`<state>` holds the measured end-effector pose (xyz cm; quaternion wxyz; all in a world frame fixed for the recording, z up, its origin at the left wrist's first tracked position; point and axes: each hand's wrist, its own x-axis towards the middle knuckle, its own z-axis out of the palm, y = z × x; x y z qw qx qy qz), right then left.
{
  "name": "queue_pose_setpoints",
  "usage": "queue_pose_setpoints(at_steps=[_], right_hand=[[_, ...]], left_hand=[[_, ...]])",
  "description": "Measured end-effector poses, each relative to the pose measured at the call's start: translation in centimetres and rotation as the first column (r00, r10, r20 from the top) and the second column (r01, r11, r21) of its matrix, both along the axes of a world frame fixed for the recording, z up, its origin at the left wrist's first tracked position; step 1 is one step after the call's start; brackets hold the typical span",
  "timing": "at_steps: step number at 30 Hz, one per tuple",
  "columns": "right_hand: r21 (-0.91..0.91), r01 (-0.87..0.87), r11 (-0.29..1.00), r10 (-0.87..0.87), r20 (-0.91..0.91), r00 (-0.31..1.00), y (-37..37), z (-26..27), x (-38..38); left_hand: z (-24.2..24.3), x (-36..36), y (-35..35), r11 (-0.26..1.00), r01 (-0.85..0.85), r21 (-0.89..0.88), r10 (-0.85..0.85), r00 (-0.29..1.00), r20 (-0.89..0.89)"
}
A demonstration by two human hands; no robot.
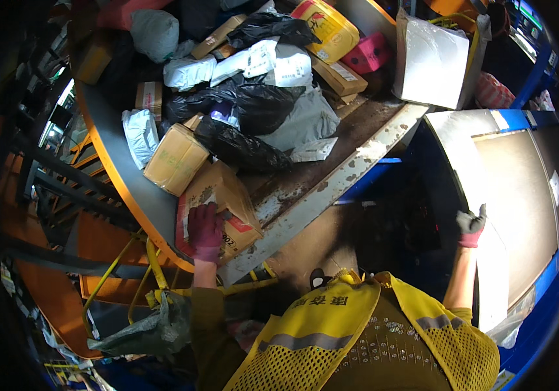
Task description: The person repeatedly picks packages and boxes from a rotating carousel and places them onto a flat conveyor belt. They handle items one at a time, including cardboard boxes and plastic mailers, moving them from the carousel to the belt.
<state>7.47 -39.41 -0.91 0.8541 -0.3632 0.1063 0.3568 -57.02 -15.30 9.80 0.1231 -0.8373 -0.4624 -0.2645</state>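
My left hand (206, 229), in a dark red work glove, rests on a brown cardboard box (238, 215) with red printing at the near corner of the chute; whether its fingers grip the box is unclear. Just beyond that box lies a smaller taped carton (177, 159), with a black plastic parcel (243, 144) to its right. Well to the right, my right hand (471, 225), in a grey and red glove, is at the near edge of a brightly lit, pale-topped conveyor or table (514, 195). Its thumb and fingers are apart and hold nothing.
Parcels fill the metal chute: a grey bag (306, 122), white mailers (260, 58), a yellow tub-like package (328, 29) and a pink package (367, 53). A scraped metal rim (323, 188) edges it. A large white-wrapped package (433, 61) stands at upper right. Yellow tubing (157, 264) is at left.
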Motion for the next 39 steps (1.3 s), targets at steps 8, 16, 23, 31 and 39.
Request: queue_pose_setpoints(at_steps=[8, 16, 23, 31, 39], right_hand=[[-0.465, 0.433, 0.772, -0.008, 0.674, 0.738, -8.8, -6.6, 13.7], [-0.095, -0.67, 0.736, 0.643, 0.408, 0.649, 5.9, 5.3, -14.6], [-0.058, -0.852, 0.521, 0.839, 0.219, 0.498, 9.6, 3.8, -22.4], [0.159, -0.817, 0.554, 0.764, 0.293, 0.575, 8.0, 6.0, -23.6], [0.057, -0.35, 0.935, 0.332, 0.206, 0.921, -1.2, 7.8, -16.0]], left_hand=[[3.1, 9.4, -4.2, 0.989, 0.02, 0.148, -0.026, 0.999, 0.04], [1.8, 21.1, -8.9, 0.849, 0.488, 0.204, -0.505, 0.862, 0.037], [-0.8, 23.8, -9.4, 0.656, 0.723, 0.216, -0.739, 0.674, -0.011], [1.2, 24.5, -7.8, 0.486, 0.834, 0.261, -0.86, 0.51, -0.026], [5.4, 38.0, -9.5, 0.018, 0.953, 0.303, -0.999, 0.026, -0.023]])
